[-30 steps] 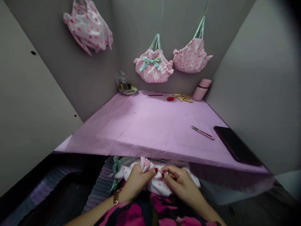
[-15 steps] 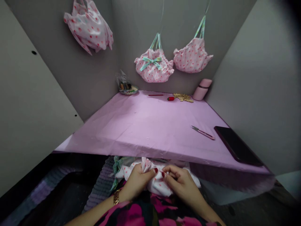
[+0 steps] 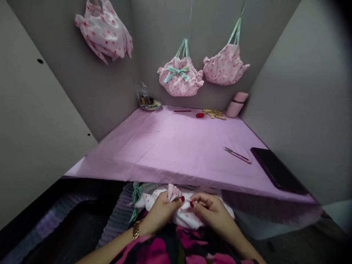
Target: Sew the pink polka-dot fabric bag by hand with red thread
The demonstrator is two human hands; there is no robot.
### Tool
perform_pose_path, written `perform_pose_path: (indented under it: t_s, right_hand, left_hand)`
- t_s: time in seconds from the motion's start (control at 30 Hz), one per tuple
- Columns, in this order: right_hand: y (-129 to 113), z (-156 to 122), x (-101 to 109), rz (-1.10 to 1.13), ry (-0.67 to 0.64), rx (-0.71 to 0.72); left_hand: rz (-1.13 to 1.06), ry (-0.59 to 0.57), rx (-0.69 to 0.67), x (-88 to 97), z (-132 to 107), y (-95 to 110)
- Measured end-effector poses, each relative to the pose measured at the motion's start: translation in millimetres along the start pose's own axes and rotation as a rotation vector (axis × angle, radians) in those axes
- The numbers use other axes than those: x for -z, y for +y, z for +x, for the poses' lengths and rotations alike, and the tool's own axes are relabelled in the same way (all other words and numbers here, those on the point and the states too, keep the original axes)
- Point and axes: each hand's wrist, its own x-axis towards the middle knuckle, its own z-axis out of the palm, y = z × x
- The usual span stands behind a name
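Lap, below desk edge: 1 spotted fabric (image 3: 184, 219), white with pink dots. Left hand (image 3: 161, 212) pinches a gathered tuft of it; right hand (image 3: 211, 214) is curled and grips it beside the left.
Desk (image 3: 165, 146), pink cover: 1 thread snips (image 3: 237, 155), 1 black tablet (image 3: 277, 170).
Far edge: 1 basket (image 3: 150, 105), 1 red pencil (image 3: 180, 110), 1 pink bottle (image 3: 236, 104).
Wall: 3 hanging pouches (image 3: 180, 77).
Change: the tuft is slightly lower; desk items are unmoved.

A desk (image 3: 165, 146) draped in lilac cloth.
Along its far edge lie a small dish (image 3: 150, 106), a red stick (image 3: 180, 110), wooden pieces (image 3: 214, 114) and a pink flask (image 3: 236, 104); thread snips (image 3: 237, 155) and a dark tablet (image 3: 277, 169) lie at right.
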Motion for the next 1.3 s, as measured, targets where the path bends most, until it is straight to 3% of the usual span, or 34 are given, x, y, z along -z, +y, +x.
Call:
perform_pose_path:
  t_s: [0.3, 0.57, 0.83, 1.13, 1.23, 1.3]
  right_hand:
    - [5, 3, 2, 0.213, -0.057, -0.059]
    - [4, 4, -2, 0.24, -0.065, -0.082]
    - [-2, -1, -14, -0.052, -0.049, 0.152]
    - [-16, 1, -20, -0.32, 0.005, 0.246]
    - [-18, 1, -18, -0.39, 0.135, 0.405]
    - [-24, -1, -15, -0.291, 0.252, 0.469]
  left_hand:
    - [-0.048, -0.041, 0.047, -1.4, -1, 2]
    - [-0.076, -0.082, 0.027, -0.6, -2, 1]
    - [-0.072, -0.063, 0.03, -1.6, 0, 1]
    - [-0.036, -0.096, -0.015, -5.7, -1, 7]
    - [-0.016, -0.04, -0.02, -4.5, 0, 6]
    - [-0.005, -0.008, -0.02, -3.8, 1, 6]
